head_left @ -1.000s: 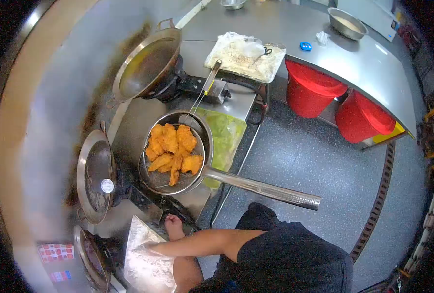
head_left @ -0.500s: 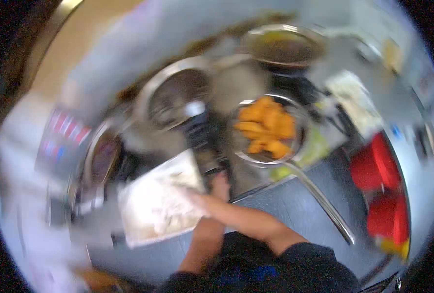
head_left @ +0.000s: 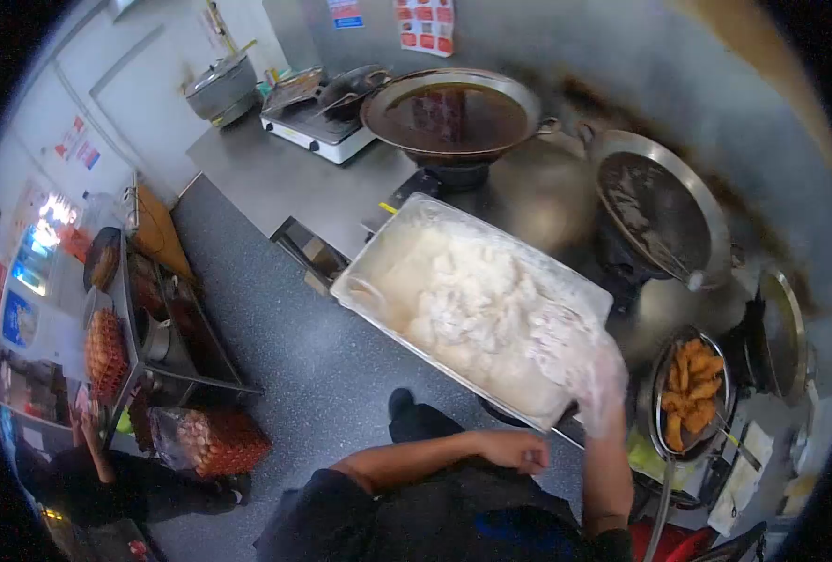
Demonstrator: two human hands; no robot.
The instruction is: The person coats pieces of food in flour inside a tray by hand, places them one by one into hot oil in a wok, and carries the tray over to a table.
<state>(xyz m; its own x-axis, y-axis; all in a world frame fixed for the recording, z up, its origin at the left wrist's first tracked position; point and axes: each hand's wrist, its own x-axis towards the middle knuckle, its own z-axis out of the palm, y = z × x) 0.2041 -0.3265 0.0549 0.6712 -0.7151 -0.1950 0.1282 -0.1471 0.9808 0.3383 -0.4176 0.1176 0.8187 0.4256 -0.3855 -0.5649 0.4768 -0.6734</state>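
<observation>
A rectangular metal tray (head_left: pixel 404 341) full of white flour lies tilted across the middle of the view, with lumpy flour-coated pieces (head_left: pixel 477 300) in its centre. My right hand (head_left: pixel 599 379), dusted white and blurred, reaches into its right end beside a pale coated lump; its fingers and any hold are unclear. Below the tray's near edge, close to my body, my left hand (head_left: pixel 521 451) has its fingers curled in, with nothing visible in them. Golden fried pieces (head_left: pixel 689 389) rest in a long-handled strainer (head_left: pixel 662 442) to the right.
Woks of dark liquid (head_left: pixel 458 117) (head_left: pixel 655 201) stand behind the tray. Another wok (head_left: pixel 779 332) is at the right. A portable stove (head_left: pixel 317 131) sits at the back left. A person (head_left: pixel 97 473) stands at lower left near a red crate (head_left: pixel 224 440) and shelving.
The view has swung left, bringing the stove, shelving and other person into sight. My left hand has moved from beside the tray to near my body; my right hand remains at the tray.
</observation>
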